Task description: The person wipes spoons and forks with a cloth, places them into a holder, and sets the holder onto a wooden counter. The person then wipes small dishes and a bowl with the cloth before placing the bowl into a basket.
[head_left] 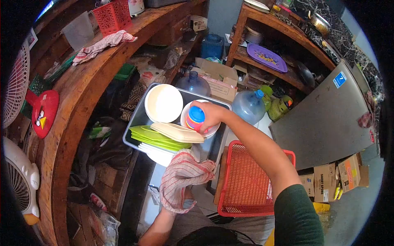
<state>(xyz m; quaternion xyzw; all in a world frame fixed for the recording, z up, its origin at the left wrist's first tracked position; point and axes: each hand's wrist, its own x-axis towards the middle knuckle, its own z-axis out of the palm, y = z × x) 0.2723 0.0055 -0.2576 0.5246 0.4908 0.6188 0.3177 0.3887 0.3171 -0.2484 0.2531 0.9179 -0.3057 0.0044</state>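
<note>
My right hand (214,115) grips a small jar with a blue lid (196,114) and a red and yellow side. It is over a white bowl (184,107) in a grey plastic tub (132,128). A red-and-white striped cloth (180,176) covers most of my left hand (186,200), whose fingers are hidden; the cloth hangs from it in front of the tub. Also in the tub are a round cream container (164,102), cream plates (176,132), lime-green plates (152,137) and white plates (154,154) standing tilted.
A red plastic basket (223,197) stands right of my left hand, under my right forearm. Large water bottles (248,107) and a cardboard box (219,88) lie beyond the tub. A grey fridge (324,119) is at right, a curved wooden counter (67,143) at left.
</note>
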